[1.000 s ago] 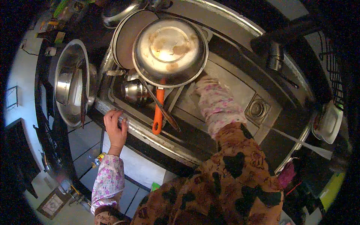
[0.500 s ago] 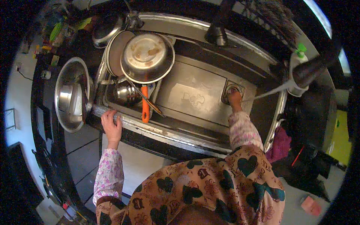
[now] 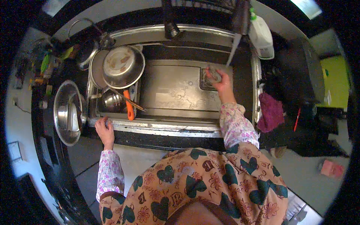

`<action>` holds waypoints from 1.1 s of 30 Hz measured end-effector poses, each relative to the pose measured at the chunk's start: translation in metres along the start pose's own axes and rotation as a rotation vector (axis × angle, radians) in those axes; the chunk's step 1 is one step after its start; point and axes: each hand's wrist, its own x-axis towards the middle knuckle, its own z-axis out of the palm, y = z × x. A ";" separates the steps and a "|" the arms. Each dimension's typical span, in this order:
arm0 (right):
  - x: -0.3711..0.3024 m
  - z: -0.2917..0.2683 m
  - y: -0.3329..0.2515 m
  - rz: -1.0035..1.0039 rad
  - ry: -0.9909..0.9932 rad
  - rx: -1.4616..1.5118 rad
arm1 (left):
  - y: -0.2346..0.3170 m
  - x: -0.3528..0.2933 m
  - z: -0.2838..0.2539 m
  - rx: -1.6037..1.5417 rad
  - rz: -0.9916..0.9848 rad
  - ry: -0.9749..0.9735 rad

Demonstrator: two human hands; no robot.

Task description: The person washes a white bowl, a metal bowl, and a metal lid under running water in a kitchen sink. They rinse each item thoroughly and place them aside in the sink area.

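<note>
My left hand (image 3: 105,130) rests on the front rim of the steel sink (image 3: 168,128), fingers loosely extended and holding nothing. In the right part of the basin, my right hand (image 3: 224,86) grips a small round greyish drain strainer (image 3: 214,75), slightly blurred. It is held above the square drain recess (image 3: 207,83), partly hiding it. Water drops (image 3: 180,93) lie on the basin floor. In the left compartment an upturned steel bowl (image 3: 122,69) leans over a pale round pan (image 3: 97,67). An orange handle (image 3: 129,108) and a thin utensil (image 3: 135,105) stick out below it.
A black faucet (image 3: 172,30) stands behind the basin. A white bottle with a green cap (image 3: 260,35) stands at the back right, beside a purple cloth (image 3: 270,112). To the left is a large steel bowl (image 3: 67,137) with things inside.
My right hand has come up from the drain with the strainer in it. My left hand stays on the sink rim. The view has shifted to the right.
</note>
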 end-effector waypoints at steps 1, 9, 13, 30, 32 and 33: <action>-0.002 0.016 0.012 -0.038 0.015 0.003 | -0.001 -0.001 -0.001 0.012 0.006 -0.001; 0.015 0.030 0.001 -0.219 -0.187 -0.342 | -0.009 -0.005 0.006 0.005 0.042 -0.002; -0.022 0.041 0.019 -0.486 0.019 -0.493 | -0.008 -0.005 0.002 0.013 0.028 -0.025; -0.009 0.060 0.019 -0.433 -0.017 -0.374 | -0.014 -0.006 0.007 -0.012 0.046 0.016; -0.013 0.058 0.016 -0.358 -0.078 -0.343 | -0.014 -0.006 0.006 -0.009 0.027 0.020; -0.017 0.058 0.018 -0.323 -0.105 -0.327 | -0.011 -0.006 0.006 -0.009 0.018 0.019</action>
